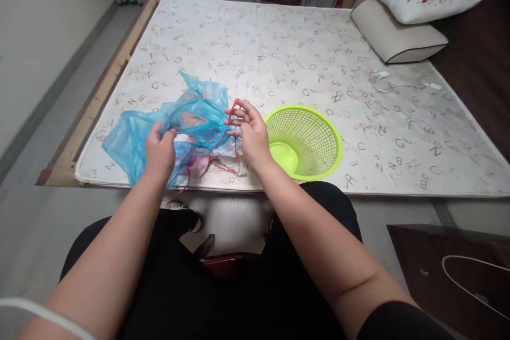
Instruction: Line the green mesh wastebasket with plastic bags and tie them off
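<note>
My left hand [160, 150] has thumb and fingers closed on the edge of a thin blue plastic bag [133, 135], which lies crumpled on the mattress. Red string [221, 138] runs over the raised fingertips of my right hand [252, 135], whose fingers are partly spread. More of that string trails below, across a pink piece [199, 164] and some white material that I cannot make out. One end hangs over the mattress's front edge. Something reddish-brown [194, 119] shows through the bag. Just right of my right hand, a lime-green mesh plastic basket [334, 143] leans with its opening towards me.
The letter-print mattress [255, 53] rests on a wooden bed frame [115, 77]. A beige cushion [398, 32] and a floral pillow [432, 0] lie at the far right, with a white cable [384, 85] nearby. My knees are against the near side.
</note>
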The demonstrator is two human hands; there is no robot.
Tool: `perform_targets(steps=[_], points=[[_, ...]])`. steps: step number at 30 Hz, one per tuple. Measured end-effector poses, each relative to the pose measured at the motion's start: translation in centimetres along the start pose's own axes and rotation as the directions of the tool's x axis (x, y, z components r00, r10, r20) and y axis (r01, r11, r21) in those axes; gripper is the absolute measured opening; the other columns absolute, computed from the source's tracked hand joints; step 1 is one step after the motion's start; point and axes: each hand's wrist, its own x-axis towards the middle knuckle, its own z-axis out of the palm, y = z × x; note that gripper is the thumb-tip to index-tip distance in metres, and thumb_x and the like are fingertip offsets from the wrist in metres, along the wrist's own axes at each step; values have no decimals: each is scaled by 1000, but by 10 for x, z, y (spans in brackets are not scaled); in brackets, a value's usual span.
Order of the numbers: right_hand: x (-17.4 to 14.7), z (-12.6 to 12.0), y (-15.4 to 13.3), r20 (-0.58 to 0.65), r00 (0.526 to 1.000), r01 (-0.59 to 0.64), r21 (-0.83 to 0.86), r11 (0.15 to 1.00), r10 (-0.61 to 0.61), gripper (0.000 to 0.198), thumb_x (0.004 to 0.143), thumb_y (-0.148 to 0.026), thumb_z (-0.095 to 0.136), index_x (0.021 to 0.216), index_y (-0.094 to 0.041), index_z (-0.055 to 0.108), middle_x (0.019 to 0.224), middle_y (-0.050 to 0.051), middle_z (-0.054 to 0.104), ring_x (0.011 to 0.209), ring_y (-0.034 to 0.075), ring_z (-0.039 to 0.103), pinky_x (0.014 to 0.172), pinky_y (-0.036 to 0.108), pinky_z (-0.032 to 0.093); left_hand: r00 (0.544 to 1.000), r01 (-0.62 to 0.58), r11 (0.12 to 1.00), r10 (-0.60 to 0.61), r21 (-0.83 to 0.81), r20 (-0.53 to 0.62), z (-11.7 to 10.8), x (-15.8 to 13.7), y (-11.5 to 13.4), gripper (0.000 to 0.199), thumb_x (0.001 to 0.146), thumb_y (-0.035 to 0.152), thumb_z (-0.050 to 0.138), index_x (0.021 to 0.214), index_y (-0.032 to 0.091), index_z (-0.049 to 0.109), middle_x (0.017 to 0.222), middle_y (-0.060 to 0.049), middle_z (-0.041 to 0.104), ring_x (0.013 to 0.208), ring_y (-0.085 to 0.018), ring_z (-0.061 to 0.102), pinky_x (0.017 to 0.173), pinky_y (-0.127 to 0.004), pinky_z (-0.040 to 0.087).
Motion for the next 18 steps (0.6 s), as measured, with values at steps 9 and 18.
perform_targets(steps=[9,18], points=[[-24,17,-1,312,949,138,-279,950,-46,59,88,-15,49,143,-35,53,137,2,69,115,20,71,92,39,64,905,-351,833,186,427,381,33,-31,-11,49,68,27,86,111,24,63,118,-8,68,117,-30,64,107,-43,47],[-29,7,23,476,876,401,-629,666,-77,51,86,-5,43,130,-26,61,140,6,65,137,23,56,122,47,42,996,77,997,-75,21,-49,32,-6,-17,17,79,23,75,90,22,63,79,1,65,72,-16,66,65,-25,54]])
